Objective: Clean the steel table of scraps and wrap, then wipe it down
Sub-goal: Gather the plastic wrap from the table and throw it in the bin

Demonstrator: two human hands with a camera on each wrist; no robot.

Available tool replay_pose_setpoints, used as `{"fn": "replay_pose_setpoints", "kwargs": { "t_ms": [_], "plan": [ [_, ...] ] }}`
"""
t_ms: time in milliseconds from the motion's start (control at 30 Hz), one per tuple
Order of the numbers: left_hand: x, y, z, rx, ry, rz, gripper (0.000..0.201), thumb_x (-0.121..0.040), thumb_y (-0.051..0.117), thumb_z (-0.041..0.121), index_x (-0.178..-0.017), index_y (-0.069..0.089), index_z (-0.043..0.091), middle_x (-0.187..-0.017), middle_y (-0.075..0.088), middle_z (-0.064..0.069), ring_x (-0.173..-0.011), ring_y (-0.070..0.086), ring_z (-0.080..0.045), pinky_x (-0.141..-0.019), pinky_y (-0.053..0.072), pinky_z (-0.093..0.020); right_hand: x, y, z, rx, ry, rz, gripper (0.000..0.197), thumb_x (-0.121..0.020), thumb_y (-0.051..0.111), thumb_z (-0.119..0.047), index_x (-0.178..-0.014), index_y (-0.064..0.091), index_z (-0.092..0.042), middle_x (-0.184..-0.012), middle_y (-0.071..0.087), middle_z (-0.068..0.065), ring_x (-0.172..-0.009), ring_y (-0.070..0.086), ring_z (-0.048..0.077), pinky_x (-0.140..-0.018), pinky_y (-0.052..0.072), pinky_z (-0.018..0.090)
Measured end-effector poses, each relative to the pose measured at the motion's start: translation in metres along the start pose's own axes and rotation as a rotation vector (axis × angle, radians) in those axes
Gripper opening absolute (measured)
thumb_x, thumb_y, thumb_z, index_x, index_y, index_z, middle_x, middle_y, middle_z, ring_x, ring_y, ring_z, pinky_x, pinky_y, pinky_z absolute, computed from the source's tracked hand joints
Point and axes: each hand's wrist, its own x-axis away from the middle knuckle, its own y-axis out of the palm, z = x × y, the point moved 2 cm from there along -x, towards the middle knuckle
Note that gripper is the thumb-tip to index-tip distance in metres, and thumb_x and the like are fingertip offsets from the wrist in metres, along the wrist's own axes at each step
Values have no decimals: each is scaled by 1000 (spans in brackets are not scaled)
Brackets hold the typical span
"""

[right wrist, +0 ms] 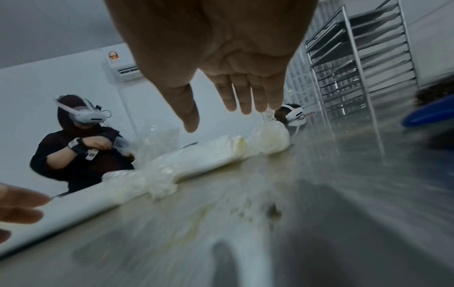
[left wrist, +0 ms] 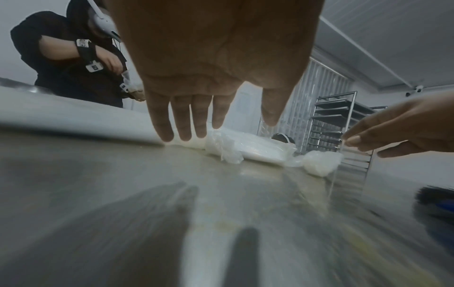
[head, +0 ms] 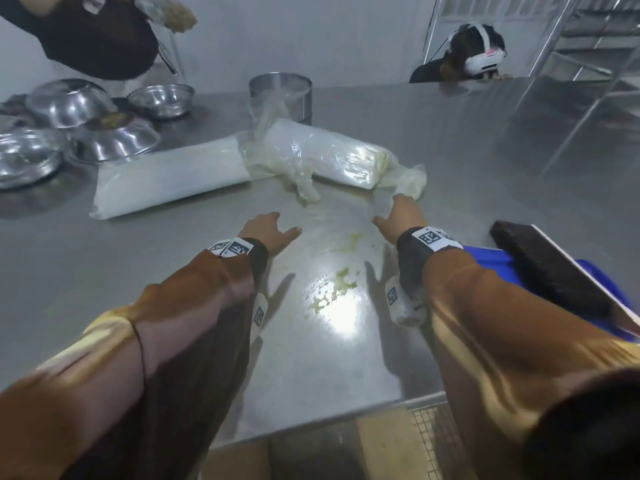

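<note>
Nearest to me, at the lower centre of the head view, the steel table (head: 346, 368) carried yellowish scraps (head: 332, 292) smeared under a bright glare; I held both hands low over the steel, palms down, and I could not tell if they touched it; my left hand (head: 268, 230) at centre had its fingers straight and spread, holding nothing; my right hand (head: 403, 213), apart from it to the right, reached with straight fingers to the crumpled wrap (head: 405, 178), and I could not tell whether they met; at the right edge lay a blue dustpan (head: 498, 261) with a dark brush (head: 550, 271) on it; farther, two white wrapped rolls (head: 173, 178) lay across the middle; at upper left stood steel bowls (head: 72, 123), and behind the rolls a steel cylinder (head: 280, 91).
</note>
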Motion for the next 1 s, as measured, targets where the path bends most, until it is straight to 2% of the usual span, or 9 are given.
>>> {"fn": "replay_pose_setpoints", "kwargs": {
  "t_ms": [133, 200, 367, 533, 600, 667, 800, 933, 1000],
  "plan": [
    [-62, -11, 25, 61, 25, 84, 65, -89, 51, 48, -139, 38, 7, -145, 39, -16, -131, 39, -32, -107, 30, -37, -63, -12, 7, -44, 25, 110, 62, -85, 63, -30, -134, 38, -1, -140, 39, 17, -130, 39, 34, -109, 33, 38],
    [-90, -14, 35, 77, 28, 97, 63, -90, 50, 45, -137, 39, 4, -143, 41, -19, -130, 40, -33, -105, 31, -38, -88, -13, 13, -62, 46, 134, 68, -83, 65, -31, -136, 35, -2, -144, 35, 17, -134, 35, 33, -111, 30, 38],
    [-167, -5, 45, 69, -21, 137, 67, -92, 44, 45, -144, 24, 8, -149, 28, -19, -136, 30, -35, -111, 25, -41, -149, -1, 32, 13, 125, 110, 82, -79, 69, -43, -141, 29, -5, -149, 28, 16, -137, 28, 34, -112, 27, 40],
    [-215, 14, 50, 72, -144, 126, 72, -90, 40, 55, -148, 4, 33, -156, -2, -15, -137, 13, -50, -112, 20, -51, -185, 10, 42, 98, 168, 50, 88, -79, 66, -48, -145, 21, -11, -155, 15, 15, -142, 18, 37, -113, 23, 43],
    [-224, 21, 53, 54, -167, 105, 68, -90, 39, 56, -147, 7, 37, -156, -8, -14, -135, 14, -53, -112, 21, -54, -192, 14, 45, 82, 169, 3, 85, -80, 67, -45, -146, 21, -18, -157, 10, 13, -141, 17, 39, -112, 24, 46],
    [-230, 25, 55, 33, -176, 119, 61, -90, 42, 53, -144, 22, 36, -155, 0, -14, -131, 24, -53, -108, 28, -53, -196, 17, 47, 72, 164, -37, 79, -81, 68, -40, -145, 25, -22, -156, 11, 11, -139, 21, 39, -110, 28, 45],
    [-232, 23, 48, 76, -169, 217, 47, -83, 62, 39, -126, 51, 22, -137, 36, -18, -118, 45, -43, -100, 39, -45, -198, 15, 47, 85, 139, -66, 74, -81, 68, -36, -143, 31, -21, -150, 24, 13, -135, 30, 39, -107, 33, 42],
    [-222, 13, 42, 112, -116, 258, 30, -77, 69, 26, -104, 63, 16, -115, 56, -19, -100, 58, -37, -79, 44, -34, -193, 9, 46, 76, 146, -69, 75, -79, 72, -35, -142, 34, -19, -148, 29, 14, -134, 33, 37, -106, 36, 42],
    [-213, 8, 40, 104, -100, 256, 28, -76, 71, 26, -102, 64, 15, -112, 59, -18, -98, 59, -34, -76, 42, -32, -187, 7, 44, 69, 152, -66, 74, -79, 72, -33, -141, 35, -18, -147, 31, 14, -133, 34, 37, -104, 37, 41]
  ]
}}
